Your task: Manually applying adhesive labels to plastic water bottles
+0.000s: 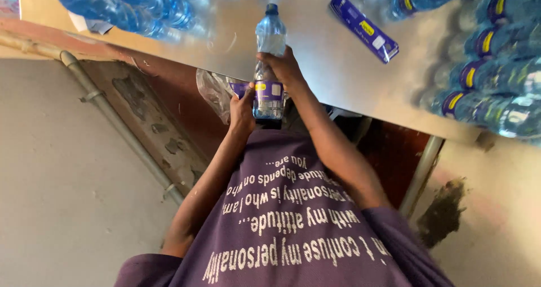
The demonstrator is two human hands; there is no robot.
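Right hand [283,67] gripping the water bottle [269,61] by its middle, left hand [242,107] pinching the purple label [268,94], metal table [338,56] beneath, bottles [496,67] stacked right

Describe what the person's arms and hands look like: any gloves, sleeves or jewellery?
Both hands are bare: no gloves show on the left hand or the right hand, and no rings, watch or bracelets are visible. The forearms are uncovered too. Short, loose sleeves of a purple T-shirt with pale printed lettering across its front end above the elbows.
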